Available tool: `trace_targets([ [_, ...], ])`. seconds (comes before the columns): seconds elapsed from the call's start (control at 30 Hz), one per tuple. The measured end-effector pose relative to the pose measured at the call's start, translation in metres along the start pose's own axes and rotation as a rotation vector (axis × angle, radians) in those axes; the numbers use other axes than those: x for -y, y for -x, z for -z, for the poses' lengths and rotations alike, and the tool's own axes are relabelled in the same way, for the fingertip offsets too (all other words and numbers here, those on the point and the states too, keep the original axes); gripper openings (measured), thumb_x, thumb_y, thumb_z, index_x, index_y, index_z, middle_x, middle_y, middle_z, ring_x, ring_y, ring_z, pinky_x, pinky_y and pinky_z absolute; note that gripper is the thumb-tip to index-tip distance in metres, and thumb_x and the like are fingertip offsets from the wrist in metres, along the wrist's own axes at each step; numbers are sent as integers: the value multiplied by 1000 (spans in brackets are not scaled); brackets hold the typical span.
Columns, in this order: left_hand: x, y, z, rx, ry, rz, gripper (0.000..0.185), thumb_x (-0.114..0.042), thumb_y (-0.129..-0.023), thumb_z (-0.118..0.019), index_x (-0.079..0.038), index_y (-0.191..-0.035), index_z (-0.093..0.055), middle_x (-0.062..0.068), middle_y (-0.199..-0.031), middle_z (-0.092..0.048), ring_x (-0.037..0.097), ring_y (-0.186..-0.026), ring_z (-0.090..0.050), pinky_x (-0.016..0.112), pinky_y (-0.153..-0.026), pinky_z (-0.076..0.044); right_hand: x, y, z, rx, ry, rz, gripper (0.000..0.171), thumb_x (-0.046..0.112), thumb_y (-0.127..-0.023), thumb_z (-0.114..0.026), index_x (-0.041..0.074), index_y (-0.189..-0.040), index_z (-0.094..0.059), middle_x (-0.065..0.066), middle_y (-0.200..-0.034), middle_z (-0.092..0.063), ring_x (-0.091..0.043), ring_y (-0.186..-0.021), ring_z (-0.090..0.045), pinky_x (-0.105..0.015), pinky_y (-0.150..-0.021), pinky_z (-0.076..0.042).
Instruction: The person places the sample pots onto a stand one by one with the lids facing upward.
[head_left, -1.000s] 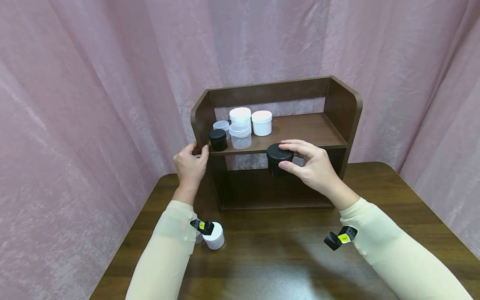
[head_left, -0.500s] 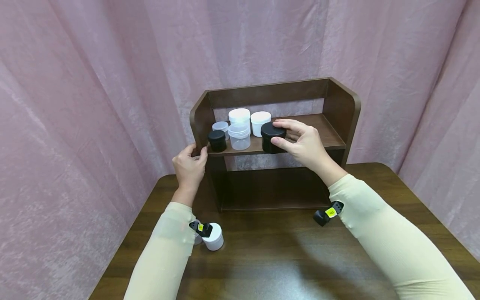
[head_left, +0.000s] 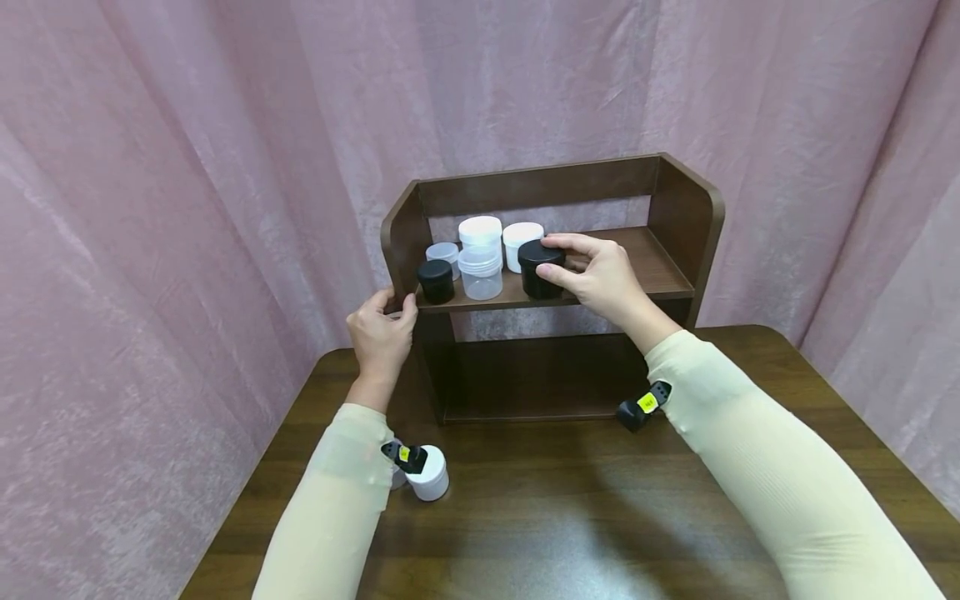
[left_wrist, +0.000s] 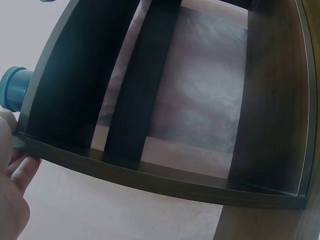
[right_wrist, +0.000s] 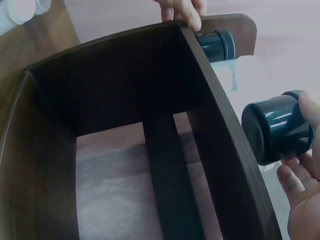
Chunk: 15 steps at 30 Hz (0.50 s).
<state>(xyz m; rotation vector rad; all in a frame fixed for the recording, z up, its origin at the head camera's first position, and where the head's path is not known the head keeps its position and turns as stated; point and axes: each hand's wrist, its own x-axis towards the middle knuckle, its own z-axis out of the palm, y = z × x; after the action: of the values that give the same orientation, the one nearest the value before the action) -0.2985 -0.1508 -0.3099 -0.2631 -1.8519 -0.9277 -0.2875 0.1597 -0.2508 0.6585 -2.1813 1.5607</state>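
Observation:
My right hand (head_left: 600, 279) grips a large black lidded jar (head_left: 538, 273) by its lid, upright at the front edge of the upper shelf (head_left: 607, 254). In the right wrist view the jar (right_wrist: 277, 127) is close to the board's edge; whether its base touches is unclear. At the shelf unit's left side panel (head_left: 401, 233), my left hand (head_left: 381, 333) pinches the panel's front edge between thumb and fingers. Left of the held jar stand a clear jar (head_left: 482, 279), a small black jar (head_left: 436, 282), a small translucent jar (head_left: 442, 252) and two white jars (head_left: 523, 237).
A white jar (head_left: 429, 475) stands on the wooden table (head_left: 525, 517) beside my left forearm, with another jar partly hidden behind the wrist camera. Below the upper shelf is the lower compartment (head_left: 555, 379). A pink curtain (head_left: 525, 83) hangs behind the unit.
My right hand has raised the large black jar from in front of the lower compartment to the upper shelf's front edge, moving slightly left. My left hand keeps its place on the side panel.

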Motion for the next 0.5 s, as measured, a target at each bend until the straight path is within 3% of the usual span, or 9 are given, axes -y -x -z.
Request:
trace_targets([
  [0.23, 1, 1, 0, -20, 6, -7, 14, -13, -81, -71, 1, -79, -71, 14, -76, -72, 28, -63, -69, 39, -59, -55, -3, -4, -6, 10, -25, -37, 41, 17, -81, -77, 7, -119, -67, -17, -120, -64, -23, -104, -65, -17, -64, -52],
  [0.5, 1, 1, 1, -27, -1, -18, 15, -14, -81, -71, 1, -79, -71, 14, -76, -72, 26, -63, -69, 40, -60, -55, -5, -8, -8, 9, 8, -53, 42, 19, -80, -79, 8, -119, -68, -15, -122, -63, -23, -106, -64, -19, -74, -52],
])
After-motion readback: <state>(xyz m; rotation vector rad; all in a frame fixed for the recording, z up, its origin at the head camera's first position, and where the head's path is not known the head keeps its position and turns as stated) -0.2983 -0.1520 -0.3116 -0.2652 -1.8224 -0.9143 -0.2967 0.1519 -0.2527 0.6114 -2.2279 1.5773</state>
